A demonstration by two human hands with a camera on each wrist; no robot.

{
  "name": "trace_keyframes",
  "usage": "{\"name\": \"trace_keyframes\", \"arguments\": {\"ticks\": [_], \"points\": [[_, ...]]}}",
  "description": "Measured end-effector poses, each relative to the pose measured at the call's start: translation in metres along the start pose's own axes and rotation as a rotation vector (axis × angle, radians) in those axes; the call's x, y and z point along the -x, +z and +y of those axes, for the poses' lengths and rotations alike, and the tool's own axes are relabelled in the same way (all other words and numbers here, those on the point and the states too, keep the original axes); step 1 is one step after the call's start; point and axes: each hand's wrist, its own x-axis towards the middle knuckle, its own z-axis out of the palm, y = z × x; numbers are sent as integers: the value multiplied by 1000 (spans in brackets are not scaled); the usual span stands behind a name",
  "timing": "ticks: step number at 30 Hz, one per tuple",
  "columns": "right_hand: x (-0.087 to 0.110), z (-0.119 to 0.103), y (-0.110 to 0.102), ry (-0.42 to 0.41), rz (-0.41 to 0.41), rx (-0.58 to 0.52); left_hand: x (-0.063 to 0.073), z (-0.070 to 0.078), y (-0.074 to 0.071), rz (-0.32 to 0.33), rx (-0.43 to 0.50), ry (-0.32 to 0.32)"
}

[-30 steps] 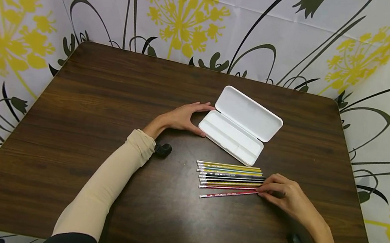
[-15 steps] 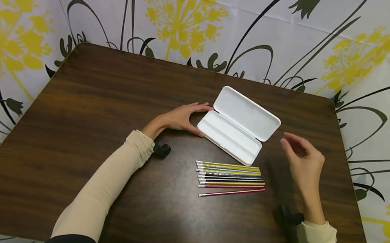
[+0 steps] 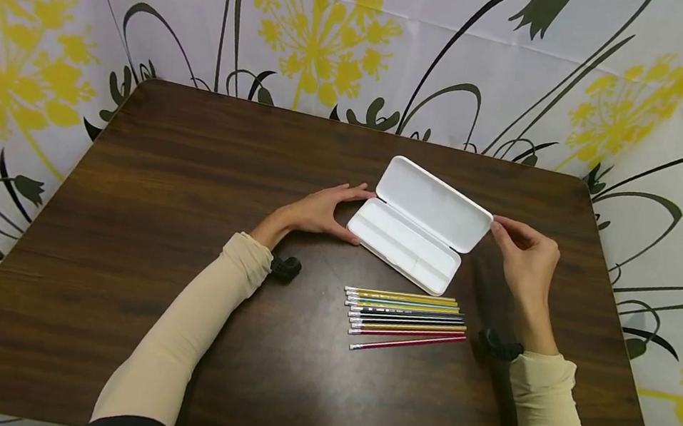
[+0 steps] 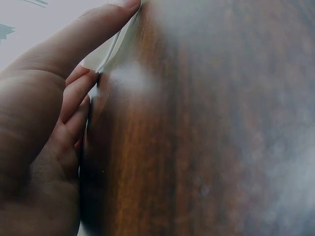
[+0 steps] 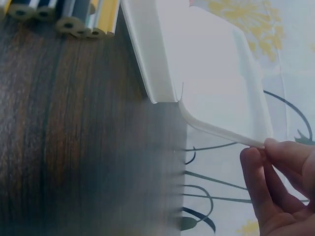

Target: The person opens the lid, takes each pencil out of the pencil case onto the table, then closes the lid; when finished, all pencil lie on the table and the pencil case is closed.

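Observation:
A white pencil case (image 3: 402,243) lies open on the brown table, its lid (image 3: 433,203) tilted back on the far side. My left hand (image 3: 316,208) spans the case's left end, thumb at the near corner and fingers by the hinge; the left wrist view catches the thumb (image 4: 93,32) along the white edge. With thumb and fingertips, my right hand (image 3: 528,259) pinches the lid's outer right corner, which shows clearly in the right wrist view. Several pencils (image 3: 402,314) in yellow, black and red lie side by side in front of the case, eraser ends leftward.
One red pencil (image 3: 407,342) sits slightly apart at the near side of the row. The wooden table (image 3: 114,269) reaches back to a white curtain (image 3: 201,0) with yellow flowers.
My right hand has let go of the red pencil, moved up and away from the row, and taken hold of the lid's corner. The left hand stays at the case.

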Motion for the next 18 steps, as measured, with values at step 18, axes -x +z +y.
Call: {"name": "trace_keyframes", "arguments": {"ticks": [18], "points": [[51,-10,0,-309,-249,61,1,3,-1,-21,-34,-123]]}}
